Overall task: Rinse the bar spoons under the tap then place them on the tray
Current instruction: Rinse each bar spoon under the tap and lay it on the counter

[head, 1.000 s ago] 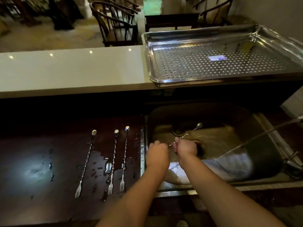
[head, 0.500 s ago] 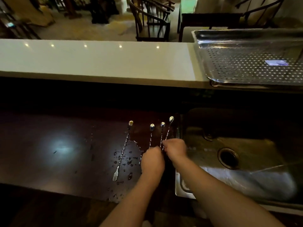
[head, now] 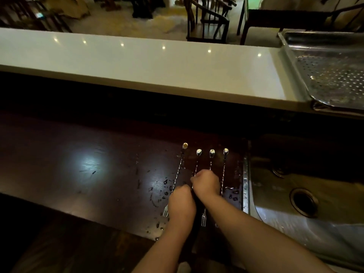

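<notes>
Four bar spoons with twisted shafts and fork ends lie side by side on the wet dark counter [head: 88,174], left of the sink [head: 275,186]. My right hand [head: 205,184] pinches the shaft of the second spoon from the left [head: 199,152]. My left hand [head: 182,201] curls round the same shaft lower down and hides its fork end. The leftmost spoon [head: 184,146], the third spoon [head: 212,153] and the rightmost spoon [head: 225,151] lie untouched. The perforated steel tray [head: 332,79] sits on the raised white countertop at the far right.
The white countertop [head: 137,64] runs across behind the dark counter, a step higher. The sink drain [head: 303,201] shows at the right, with water along the sink's near side. Water drops dot the counter around the spoons. Chairs stand beyond the bar.
Both hands carried a rinsed spoon out of the sink, laid it down as the rightmost of the row, then shifted left onto the second spoon. My view turned left, away from the tray.
</notes>
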### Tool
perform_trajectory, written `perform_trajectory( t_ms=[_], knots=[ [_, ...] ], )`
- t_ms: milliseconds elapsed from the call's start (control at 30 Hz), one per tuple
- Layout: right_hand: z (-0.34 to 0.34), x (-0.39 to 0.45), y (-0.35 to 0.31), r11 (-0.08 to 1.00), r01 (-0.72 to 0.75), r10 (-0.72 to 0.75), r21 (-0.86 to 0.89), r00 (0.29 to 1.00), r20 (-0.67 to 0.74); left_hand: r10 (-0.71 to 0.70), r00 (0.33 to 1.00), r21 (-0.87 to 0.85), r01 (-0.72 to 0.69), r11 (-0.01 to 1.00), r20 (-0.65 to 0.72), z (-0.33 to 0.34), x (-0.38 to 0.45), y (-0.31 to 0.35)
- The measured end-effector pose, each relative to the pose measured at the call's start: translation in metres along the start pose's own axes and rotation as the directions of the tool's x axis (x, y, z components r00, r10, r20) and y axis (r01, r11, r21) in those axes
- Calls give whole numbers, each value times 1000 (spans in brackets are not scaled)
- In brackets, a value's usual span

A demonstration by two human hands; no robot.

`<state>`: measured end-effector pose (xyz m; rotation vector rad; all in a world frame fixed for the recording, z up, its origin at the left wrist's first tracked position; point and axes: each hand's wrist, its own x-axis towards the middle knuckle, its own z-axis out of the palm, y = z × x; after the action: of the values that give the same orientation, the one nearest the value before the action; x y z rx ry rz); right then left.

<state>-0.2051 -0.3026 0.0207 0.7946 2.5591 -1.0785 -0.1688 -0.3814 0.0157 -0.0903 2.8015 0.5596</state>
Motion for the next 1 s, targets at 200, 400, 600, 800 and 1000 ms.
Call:
perform_trajectory(
  t_ms=[200,400,600,800,1000],
  knots=[
    [8,8,1,999,-19,18,-44,999,-43,22,999,-32,-22,999,29,-1,3,-4],
    [8,7,-1,999,11,-14,-44,997,-71,31,999,-80,-33,996,-27,-19,10,-7],
    [12,4,-18,994,99,-95,47,992,-83,-34,996,-29,31,999,-81,-29,11,-32],
    [25,12,-38,999,0,0,49,1000,1,-61,998,10,61,998,1,-30,15,-41],
    [33,15,-51,998,-34,35,-50,999,20,-53,997,58,49,997,63,-34,22,-44]
  ],
)
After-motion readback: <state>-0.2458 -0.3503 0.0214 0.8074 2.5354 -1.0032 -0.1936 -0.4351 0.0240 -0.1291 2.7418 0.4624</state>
